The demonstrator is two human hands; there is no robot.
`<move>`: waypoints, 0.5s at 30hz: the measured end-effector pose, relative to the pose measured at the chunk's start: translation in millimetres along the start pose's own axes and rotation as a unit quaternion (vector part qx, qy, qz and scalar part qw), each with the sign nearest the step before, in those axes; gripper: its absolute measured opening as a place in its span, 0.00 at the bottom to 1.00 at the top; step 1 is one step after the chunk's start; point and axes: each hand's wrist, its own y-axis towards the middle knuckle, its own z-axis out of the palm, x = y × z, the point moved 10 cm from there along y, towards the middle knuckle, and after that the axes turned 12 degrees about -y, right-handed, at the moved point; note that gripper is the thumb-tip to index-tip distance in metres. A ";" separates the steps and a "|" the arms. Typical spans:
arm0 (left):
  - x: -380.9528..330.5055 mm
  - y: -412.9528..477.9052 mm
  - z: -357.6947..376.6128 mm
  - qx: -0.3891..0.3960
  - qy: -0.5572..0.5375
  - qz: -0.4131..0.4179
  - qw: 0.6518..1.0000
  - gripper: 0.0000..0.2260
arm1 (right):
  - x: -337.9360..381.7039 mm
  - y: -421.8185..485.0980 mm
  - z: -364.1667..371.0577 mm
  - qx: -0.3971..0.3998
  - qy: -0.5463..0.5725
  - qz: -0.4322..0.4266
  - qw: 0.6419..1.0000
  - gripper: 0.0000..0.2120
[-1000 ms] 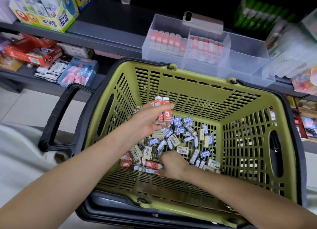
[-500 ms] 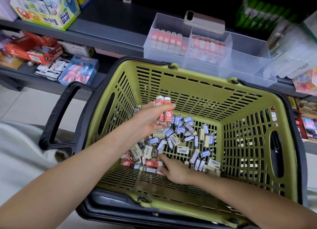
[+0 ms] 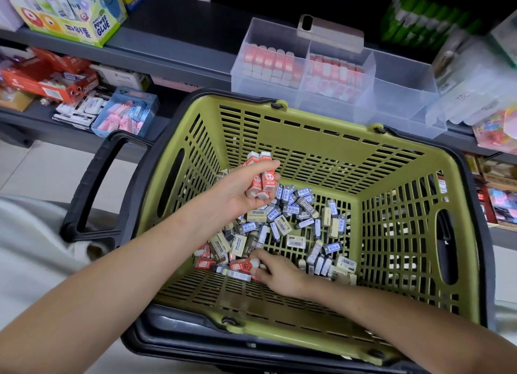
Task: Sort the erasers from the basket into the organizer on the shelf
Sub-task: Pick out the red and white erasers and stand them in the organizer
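- Left hand (image 3: 237, 194) is raised over the pile, fingers curled round two red-sleeved erasers (image 3: 261, 177) held side by side, white ends up.
- Right hand (image 3: 277, 273) is low in the basket (image 3: 307, 138), fingertips on a red eraser (image 3: 240, 264) at the pile's near edge. Can't tell whether it's pinched or only touched.
- Loose erasers (image 3: 293, 222) (blue, cream, brown, a few red) are heaped on the basket floor.
- Clear organizer (image 3: 402, 94) sits on the shelf (image 3: 173, 54) just behind the basket. Its left and middle compartments hold red erasers in rows.
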 end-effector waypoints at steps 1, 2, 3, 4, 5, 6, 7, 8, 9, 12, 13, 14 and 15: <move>-0.4 -0.1 -0.2 -0.002 0.001 0.002 1.000 0.07 | 0.7 0.1 1.1 0.004 0.001 0.001 1.000 0.09; -0.9 -0.5 -0.7 -0.004 0.001 0.004 1.000 0.07 | 1.6 0.1 2.3 0.007 0.006 0.002 1.000 0.09; -1.2 -0.8 -0.9 -0.006 0.002 0.006 1.000 0.07 | 2.8 -0.2 3.2 0.008 0.017 0.001 1.000 0.09; -1.5 -1.4 -1.0 -0.006 0.004 0.008 1.000 0.07 | 4.3 -0.5 3.3 0.010 0.032 0.001 0.999 0.08; -1.8 -2.0 -0.7 -0.005 0.006 0.010 1.000 0.07 | 5.4 -1.1 2.2 0.012 0.048 0.001 0.999 0.08; -2.6 -2.4 -0.5 -0.004 0.009 0.013 1.000 0.07 | 6.1 -1.9 -0.7 0.014 0.065 0.003 0.998 0.08; -3.8 -2.4 -0.5 -0.004 0.012 0.017 1.000 0.06 | 5.8 -3.0 -4.9 0.015 0.078 0.006 0.997 0.08; -5.5 -2.6 -1.1 -0.005 0.014 0.023 1.000 0.06 | 5.1 -5.1 -11.1 0.015 0.089 0.012 0.996 0.09; -7.8 -2.5 -1.6 -0.008 0.016 0.029 0.999 0.06 | 3.8 -8.4 -18.1 0.016 0.105 0.018 0.994 0.09; -16.0 -4.3 -1.8 -0.005 0.012 0.044 0.999 0.04 | 2.6 -26.8 -45.0 0.028 0.229 0.033 0.972 0.06; -18.5 -5.5 -2.0 -0.004 0.002 0.044 0.999 0.04 | 2.1 -34.2 -58.3 0.024 0.276 0.036 0.960 0.05; -20.4 -6.7 -2.7 -0.004 -0.015 0.041 0.999 0.05 | 1.2 -40.8 -74.4 0.009 0.320 0.041 0.947 0.06; -22.1 -7.6 -3.2 -0.003 -0.039 0.038 0.999 0.06 | -0.6 -46.5 -92.5 -0.014 0.364 0.045 0.930 0.08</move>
